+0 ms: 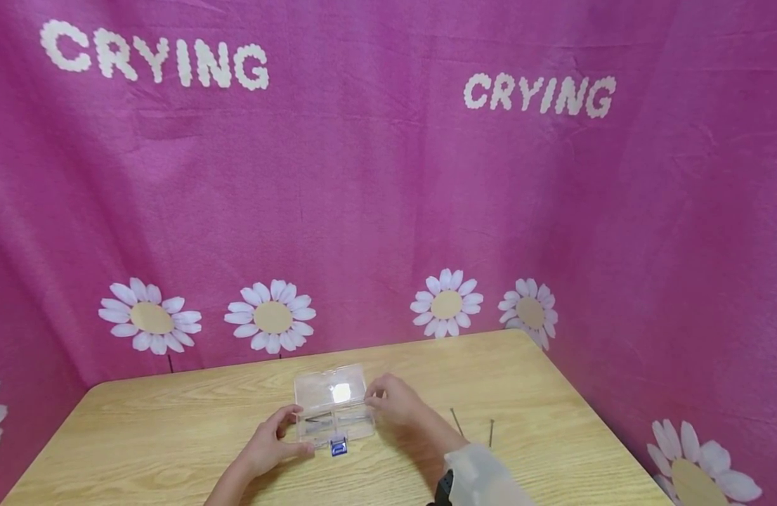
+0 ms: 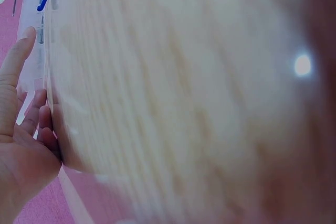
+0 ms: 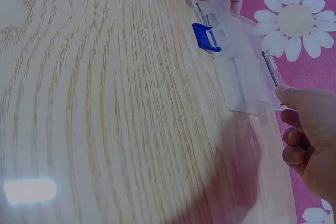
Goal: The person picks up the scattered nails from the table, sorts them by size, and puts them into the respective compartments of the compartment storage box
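A clear plastic compartment box (image 1: 357, 427) lies on the table, its lid (image 1: 312, 391) swung up at the back and its blue latch (image 1: 339, 447) facing the front. My left hand (image 1: 268, 444) holds the box by its left end, thumb at the front corner and fingers at the back. Between thumb and fingers my right hand (image 1: 397, 402) pinches a thin dark nail (image 3: 270, 68), over the far right side of the box. Several similar thin metal pieces lie in the left compartments.
On the wooden table (image 1: 192, 429), two long nails lie to the right of the box, one nail (image 1: 491, 432) close beside my right forearm. A pink curtain (image 1: 363, 211) with white daisies hangs behind the table's back edge and along its sides.
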A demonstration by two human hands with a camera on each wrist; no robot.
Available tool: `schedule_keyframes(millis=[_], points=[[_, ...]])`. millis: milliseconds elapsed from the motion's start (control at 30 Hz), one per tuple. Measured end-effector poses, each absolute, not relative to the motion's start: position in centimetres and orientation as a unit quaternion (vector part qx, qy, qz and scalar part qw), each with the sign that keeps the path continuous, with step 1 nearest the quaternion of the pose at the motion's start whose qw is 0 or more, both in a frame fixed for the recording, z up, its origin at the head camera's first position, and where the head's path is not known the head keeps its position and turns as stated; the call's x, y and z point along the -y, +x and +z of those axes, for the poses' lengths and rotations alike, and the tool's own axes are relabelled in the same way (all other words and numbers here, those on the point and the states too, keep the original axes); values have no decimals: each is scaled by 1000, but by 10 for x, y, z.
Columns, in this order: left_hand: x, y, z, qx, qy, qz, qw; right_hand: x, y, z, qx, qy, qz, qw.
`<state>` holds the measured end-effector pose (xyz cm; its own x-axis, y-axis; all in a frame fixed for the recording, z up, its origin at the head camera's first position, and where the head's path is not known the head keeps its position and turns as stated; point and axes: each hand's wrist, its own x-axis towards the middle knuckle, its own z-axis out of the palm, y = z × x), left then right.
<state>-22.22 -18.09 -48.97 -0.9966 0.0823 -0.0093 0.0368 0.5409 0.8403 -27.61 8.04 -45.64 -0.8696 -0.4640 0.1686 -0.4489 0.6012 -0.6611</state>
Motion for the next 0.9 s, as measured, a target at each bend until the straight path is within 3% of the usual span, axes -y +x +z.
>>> schedule_keyframes(millis=[900], points=[[181,-222,-491,-875,32,483,18,-70,-277,-469,-892,-254,-374,-10]])
